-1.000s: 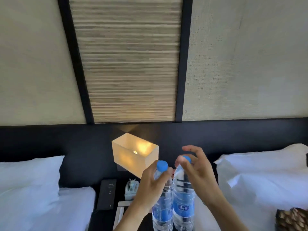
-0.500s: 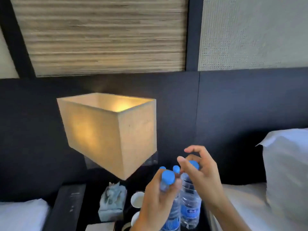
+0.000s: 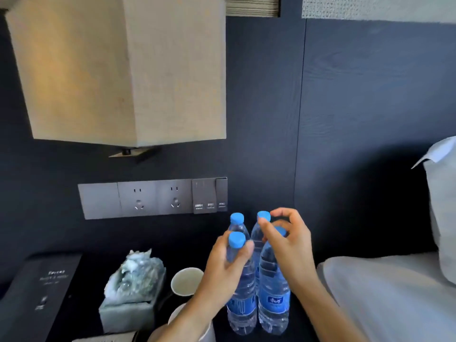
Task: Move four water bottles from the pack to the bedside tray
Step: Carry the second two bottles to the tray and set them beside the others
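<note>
Several clear water bottles with blue caps and blue labels stand close together on the dark bedside surface. My left hand (image 3: 227,267) grips the neck of the front left bottle (image 3: 241,307), just under its cap. My right hand (image 3: 291,248) is closed over the top of the front right bottle (image 3: 274,302), hiding most of its cap. Two more bottles stand right behind them; the caps of the back left bottle (image 3: 237,218) and the back right bottle (image 3: 263,216) show above my fingers. I cannot make out a tray's edge in the dark beneath them.
Two white cups (image 3: 186,281) stand just left of the bottles, beside a grey tissue box (image 3: 128,309) and a black box (image 3: 42,292). A lamp shade (image 3: 118,70) hangs above a socket panel (image 3: 153,197). A white bed (image 3: 385,297) and pillow (image 3: 441,206) lie to the right.
The view has dropped and come much closer to the bedside surface. Both hands have carried their bottles down next to the two bottles at the back.
</note>
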The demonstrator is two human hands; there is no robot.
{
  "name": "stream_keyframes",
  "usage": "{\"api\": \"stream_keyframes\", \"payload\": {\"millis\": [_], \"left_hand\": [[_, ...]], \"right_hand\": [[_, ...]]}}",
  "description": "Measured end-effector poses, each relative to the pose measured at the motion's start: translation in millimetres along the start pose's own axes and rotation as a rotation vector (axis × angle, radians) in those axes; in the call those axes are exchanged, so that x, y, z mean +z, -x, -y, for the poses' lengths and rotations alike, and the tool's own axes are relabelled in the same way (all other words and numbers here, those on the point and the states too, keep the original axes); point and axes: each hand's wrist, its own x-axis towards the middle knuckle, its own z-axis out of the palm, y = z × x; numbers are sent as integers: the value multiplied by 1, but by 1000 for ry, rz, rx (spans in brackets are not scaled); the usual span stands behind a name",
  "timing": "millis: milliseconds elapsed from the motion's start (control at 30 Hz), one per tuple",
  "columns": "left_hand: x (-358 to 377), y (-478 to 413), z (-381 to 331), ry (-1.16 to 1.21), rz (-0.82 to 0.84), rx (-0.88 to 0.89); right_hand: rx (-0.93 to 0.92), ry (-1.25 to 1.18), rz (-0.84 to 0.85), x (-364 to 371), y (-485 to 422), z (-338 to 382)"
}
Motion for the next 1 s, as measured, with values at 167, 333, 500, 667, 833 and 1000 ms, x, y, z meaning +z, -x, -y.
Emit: {"api": "stream_keyframes", "payload": {"millis": [167,333,500,667,833,1000], "left_hand": [[8,-14,13,-122,-2,-97],[10,-26,28,-224,-34,-78],[16,-25,31,-278,-90,-40],[11,-25,31,-466,-64,-18],[2,-30,23,-588,6,-66],[2,-33,19,-517,56,-65]], "right_hand": [[45,6,-41,6,-5,-18],[36,12,-86,13,-11,-25],[-15,4,-53,8,-8,-37],[-43,-22,147,-12,-4,-46],[-113,120,253,-24,-5,-46],[-88,152,143,-17,-3,-43]]}}
